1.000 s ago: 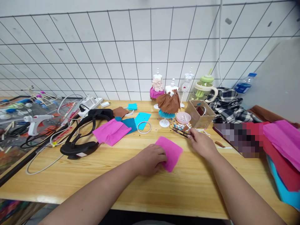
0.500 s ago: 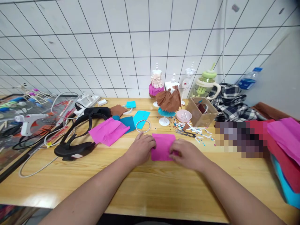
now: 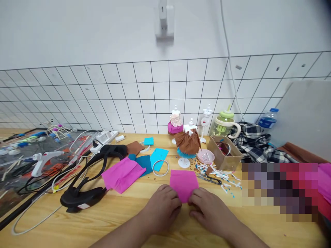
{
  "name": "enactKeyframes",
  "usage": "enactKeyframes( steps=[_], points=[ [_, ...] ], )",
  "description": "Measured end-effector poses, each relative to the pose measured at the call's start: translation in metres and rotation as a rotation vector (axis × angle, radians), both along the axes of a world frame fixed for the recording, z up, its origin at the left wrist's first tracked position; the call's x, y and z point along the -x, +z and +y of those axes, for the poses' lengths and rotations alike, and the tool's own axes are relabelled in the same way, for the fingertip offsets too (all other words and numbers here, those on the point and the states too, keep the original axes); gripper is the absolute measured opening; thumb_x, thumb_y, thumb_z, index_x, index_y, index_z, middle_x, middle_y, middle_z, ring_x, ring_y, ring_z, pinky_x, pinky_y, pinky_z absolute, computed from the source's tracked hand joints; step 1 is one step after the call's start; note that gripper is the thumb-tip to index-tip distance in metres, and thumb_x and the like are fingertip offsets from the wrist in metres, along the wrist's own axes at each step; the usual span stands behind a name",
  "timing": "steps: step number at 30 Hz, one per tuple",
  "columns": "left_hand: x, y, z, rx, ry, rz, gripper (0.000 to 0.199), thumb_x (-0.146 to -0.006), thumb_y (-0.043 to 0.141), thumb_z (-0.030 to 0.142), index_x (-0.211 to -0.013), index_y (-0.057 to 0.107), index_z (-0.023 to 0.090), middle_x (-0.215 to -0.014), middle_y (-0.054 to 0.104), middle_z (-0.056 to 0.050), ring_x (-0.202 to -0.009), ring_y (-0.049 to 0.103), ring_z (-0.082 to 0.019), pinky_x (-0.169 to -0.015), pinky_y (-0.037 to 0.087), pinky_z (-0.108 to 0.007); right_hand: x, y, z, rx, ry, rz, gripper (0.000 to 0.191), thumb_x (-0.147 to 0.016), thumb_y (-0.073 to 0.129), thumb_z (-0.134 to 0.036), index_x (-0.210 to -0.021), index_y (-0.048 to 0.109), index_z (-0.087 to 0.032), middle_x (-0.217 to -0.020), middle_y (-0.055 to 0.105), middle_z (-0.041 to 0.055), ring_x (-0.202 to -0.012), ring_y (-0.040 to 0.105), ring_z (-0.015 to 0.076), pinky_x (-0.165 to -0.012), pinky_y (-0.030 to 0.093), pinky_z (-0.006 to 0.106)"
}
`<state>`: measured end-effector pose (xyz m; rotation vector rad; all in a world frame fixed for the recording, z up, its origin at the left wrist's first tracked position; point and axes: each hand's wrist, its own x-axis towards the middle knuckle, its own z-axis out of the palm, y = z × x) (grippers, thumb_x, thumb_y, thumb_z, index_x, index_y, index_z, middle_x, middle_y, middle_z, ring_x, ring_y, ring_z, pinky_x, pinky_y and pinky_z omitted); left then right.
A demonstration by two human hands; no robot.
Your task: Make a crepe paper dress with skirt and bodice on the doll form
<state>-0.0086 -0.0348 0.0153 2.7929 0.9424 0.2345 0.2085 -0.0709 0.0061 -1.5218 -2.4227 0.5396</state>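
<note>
A magenta paper piece (image 3: pixel 184 184) lies on the wooden table in front of me, its near edge between my hands. My left hand (image 3: pixel 165 206) is closed with curled fingers on the paper's lower left corner. On the lower right corner, my right hand (image 3: pixel 207 208) pinches the paper. Just beyond the paper stands a small dress form in a brown and blue paper skirt (image 3: pixel 190 142). A white ring (image 3: pixel 160 168) rests at the paper's upper left, and black-handled snips (image 3: pixel 212 179) lie at its upper right.
Leftward are a larger magenta sheet (image 3: pixel 122 175), a black strap headset (image 3: pixel 84 196) and a white glue gun (image 3: pixel 42 162) with cables. Behind right stand a pink dish (image 3: pixel 206 156), a cardboard box (image 3: pixel 224 156), a green-lidded cup (image 3: pixel 224 124) and scattered scraps.
The view has tilted up, showing more wall. Both hands have moved to the near corners of the magenta paper and closer together; its near edge now narrows between them.
</note>
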Motion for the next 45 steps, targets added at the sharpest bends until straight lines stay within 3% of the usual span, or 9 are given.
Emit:
enactKeyframes(
  steps=[4,8,15,20,28,32,36,42,45],
  points=[
    [0.001,0.0,0.001,0.04,0.017,0.018,0.005,-0.087,0.059,0.023,-0.089,0.063,0.022,-0.089,0.067,0.0,-0.091,0.059,-0.019,-0.084,0.04,-0.034,-0.001,0.002,0.001,0.013,-0.01,0.002,0.01,-0.083,0.057,-0.019,-0.091,0.062,-0.023,-0.093,0.062,0.0006,-0.09,0.055,0.0185,-0.074,0.035,0.029],
    [0.001,-0.003,0.001,0.053,0.057,0.025,0.019,-0.086,0.06,0.024,-0.104,0.063,0.025,-0.096,0.068,-0.001,-0.094,0.06,-0.021,-0.083,0.042,-0.036,-0.001,0.003,0.002,0.019,-0.005,0.013,0.015,-0.085,0.053,-0.018,-0.094,0.062,-0.023,-0.095,0.063,0.0013,-0.091,0.056,0.0184,-0.074,0.036,0.029],
    [-0.002,-0.003,0.001,0.003,0.038,0.052,0.016,-0.092,0.052,0.027,-0.089,0.067,0.023,-0.086,0.066,-0.003,-0.089,0.059,-0.02,-0.078,0.043,-0.035,-0.001,0.001,0.002,0.004,0.015,-0.005,0.013,-0.086,0.053,-0.019,-0.094,0.063,-0.024,-0.094,0.064,0.0007,-0.089,0.057,0.0175,-0.073,0.037,0.028],
    [-0.004,-0.001,0.003,0.013,0.031,0.026,0.015,-0.092,0.052,0.024,-0.088,0.066,0.021,-0.093,0.065,-0.004,-0.094,0.058,-0.021,-0.083,0.044,-0.034,-0.005,0.003,0.004,-0.032,0.011,-0.027,0.015,-0.085,0.059,-0.025,-0.099,0.062,-0.023,-0.099,0.062,0.003,-0.095,0.056,0.0198,-0.078,0.039,0.03],
    [-0.005,-0.001,0.003,0.045,0.013,0.001,0.025,-0.084,0.064,0.037,-0.104,0.066,0.023,-0.099,0.067,-0.006,-0.097,0.058,-0.024,-0.085,0.043,-0.037,0.0,0.005,0.001,-0.019,0.041,-0.036,0.018,-0.092,0.047,-0.022,-0.09,0.065,-0.022,-0.088,0.066,0.0027,-0.084,0.059,0.0181,-0.071,0.04,0.029],
    [-0.003,-0.001,0.005,0.048,-0.104,-0.016,0.018,-0.09,0.054,0.023,-0.099,0.069,0.027,-0.098,0.069,-0.002,-0.101,0.059,-0.02,-0.102,0.034,-0.041,-0.002,0.009,0.0,-0.042,0.061,0.186,0.013,-0.088,0.053,-0.023,-0.095,0.065,-0.022,-0.092,0.068,0.0021,-0.087,0.059,0.0179,-0.077,0.042,0.03],
    [0.003,-0.001,0.012,0.079,-0.083,-0.051,0.026,-0.087,0.051,0.013,-0.097,0.069,0.028,-0.102,0.073,0.001,-0.113,0.057,-0.019,-0.115,0.012,-0.05,-0.016,0.007,0.005,-0.039,0.067,0.206,0.031,-0.077,0.051,-0.006,-0.1,0.065,-0.021,-0.1,0.066,0.0044,-0.097,0.056,0.0196,-0.087,0.042,0.033],
    [0.006,0.004,0.017,0.085,-0.064,-0.107,0.044,-0.078,0.051,0.006,-0.115,0.065,0.027,-0.118,0.067,-0.002,-0.116,0.055,-0.02,-0.113,0.024,-0.044,-0.019,0.003,0.007,0.052,0.056,0.113,0.03,-0.08,0.06,-0.018,-0.109,0.065,-0.022,-0.107,0.061,0.0064,-0.103,0.054,0.0215,-0.091,0.042,0.035],
    [0.004,0.003,0.017,0.136,-0.108,-0.095,0.033,-0.079,0.054,0.01,-0.104,0.068,0.027,-0.108,0.07,-0.001,-0.107,0.059,-0.019,-0.113,0.024,-0.044,-0.019,0.006,0.006,0.092,0.066,0.116,0.033,-0.079,0.067,-0.026,-0.112,0.064,-0.023,-0.111,0.06,0.0058,-0.104,0.053,0.0215,-0.092,0.042,0.034]
  ],
)
